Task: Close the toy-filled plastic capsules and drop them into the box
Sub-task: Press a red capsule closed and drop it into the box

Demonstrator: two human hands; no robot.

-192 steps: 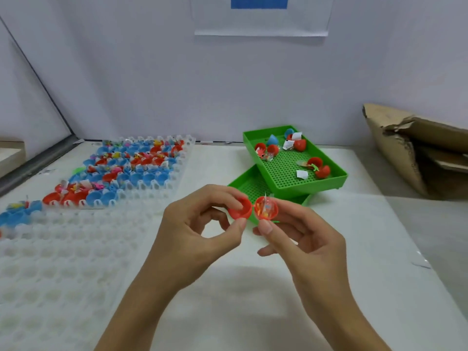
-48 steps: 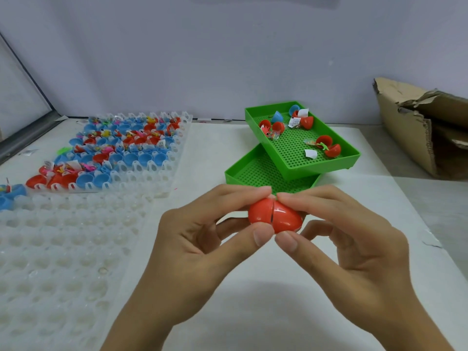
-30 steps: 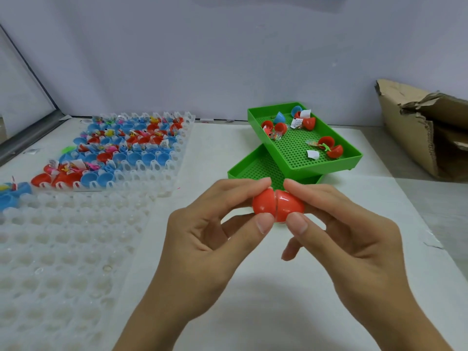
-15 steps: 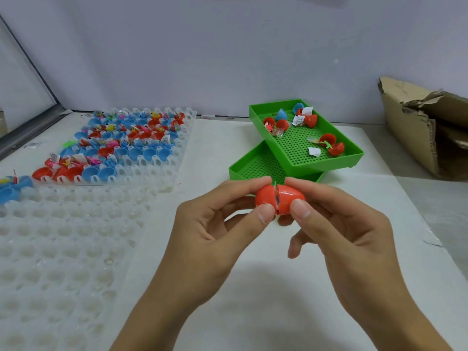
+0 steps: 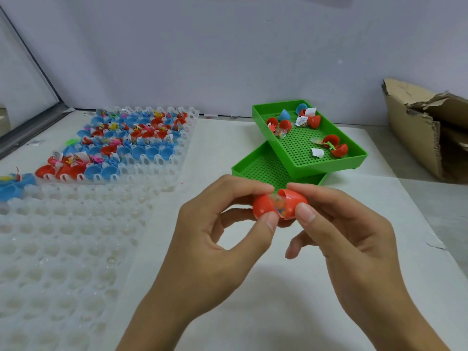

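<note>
Between both hands (image 5: 215,239), red capsule (image 5: 278,207) lying sideways, ajar

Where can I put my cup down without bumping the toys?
Bare table lies between the clear tray of toys and the green trays, and near the front under the hands. The strip between the green trays and the cardboard box is free too. Inside the upper green tray is crowded.
</note>
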